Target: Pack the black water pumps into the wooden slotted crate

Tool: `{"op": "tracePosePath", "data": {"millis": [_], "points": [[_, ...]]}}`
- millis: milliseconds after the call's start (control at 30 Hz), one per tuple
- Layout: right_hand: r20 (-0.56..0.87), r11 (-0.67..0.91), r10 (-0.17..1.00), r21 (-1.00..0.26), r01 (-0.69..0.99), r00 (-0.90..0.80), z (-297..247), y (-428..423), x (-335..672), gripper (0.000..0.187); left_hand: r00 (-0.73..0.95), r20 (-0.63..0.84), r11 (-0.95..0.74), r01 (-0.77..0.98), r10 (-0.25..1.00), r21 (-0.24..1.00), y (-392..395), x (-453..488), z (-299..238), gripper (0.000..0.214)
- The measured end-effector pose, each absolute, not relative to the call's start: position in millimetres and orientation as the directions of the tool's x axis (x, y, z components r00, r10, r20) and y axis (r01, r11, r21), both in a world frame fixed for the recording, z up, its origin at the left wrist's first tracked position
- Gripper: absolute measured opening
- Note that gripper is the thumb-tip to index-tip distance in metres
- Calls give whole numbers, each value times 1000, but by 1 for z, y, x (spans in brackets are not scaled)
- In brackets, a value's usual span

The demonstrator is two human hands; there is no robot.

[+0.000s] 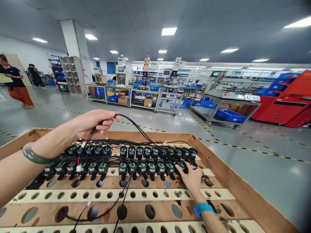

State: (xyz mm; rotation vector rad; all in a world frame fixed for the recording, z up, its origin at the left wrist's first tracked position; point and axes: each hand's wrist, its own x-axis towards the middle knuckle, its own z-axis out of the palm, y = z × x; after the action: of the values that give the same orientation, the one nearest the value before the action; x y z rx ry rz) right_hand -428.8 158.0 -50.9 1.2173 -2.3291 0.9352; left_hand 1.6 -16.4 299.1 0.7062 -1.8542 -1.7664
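Head view: left hand (pixel 91 123) pinches black cable (pixel 136 127); right hand (pixel 191 178) grips a half-hidden pump (pixel 181 165), fingertips concealed.

Your left hand (pixel 91 123) pinched a black cable (pixel 136 127); its wrist wore a green bangle (pixel 34 157). Your right wrist wore a blue band (pixel 202 207). Black pumps (pixel 136 160) with green tops stood in the brown wooden tray (pixel 243 191), beside pale perforated strips (pixel 218 194). Far right stood red cabinets (pixel 289 106).
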Motion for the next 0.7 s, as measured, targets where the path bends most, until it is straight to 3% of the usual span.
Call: {"op": "tracePosePath", "data": {"millis": [167,267,600,700], "points": [[510,231,-776,-319,-919,-372,-42,173,-451,61,-717,-42,-68,8,-695,998,-34,-9,305,25],[450,180,-835,-320,-930,-316,-39,178,-468,56,-721,-47,-70,2,-692,998,-37,-11,306,26],[439,336,-780,-308,-890,-446,-39,178,-454,52,-729,14,112,-85,-684,990,-46,-10,306,24],[512,331,-731,-312,-891,-451,-18,172,-447,43,-730,22,134,-96,-684,986,-58,-9,308,22]]}}
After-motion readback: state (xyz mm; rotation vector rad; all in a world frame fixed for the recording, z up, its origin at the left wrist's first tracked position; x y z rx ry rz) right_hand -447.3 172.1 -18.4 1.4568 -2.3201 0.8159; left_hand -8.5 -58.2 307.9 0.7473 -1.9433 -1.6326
